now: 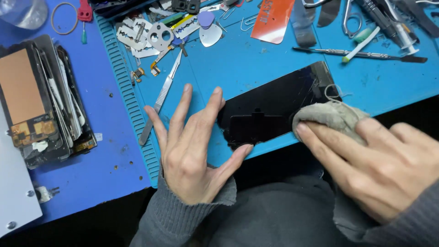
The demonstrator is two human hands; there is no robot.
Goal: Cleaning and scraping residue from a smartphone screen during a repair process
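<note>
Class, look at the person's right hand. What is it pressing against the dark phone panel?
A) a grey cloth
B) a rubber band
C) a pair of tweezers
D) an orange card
A: the right hand presses a bunched grey cloth onto the dark phone panel.

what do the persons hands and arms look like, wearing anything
Both hands are bare: no gloves, rings or watch in view. The left hand and the right hand each come out of a dark grey ribbed knit sleeve, its cuff loose and slightly frayed at the wrist. Fingernails are short and plain.
</note>
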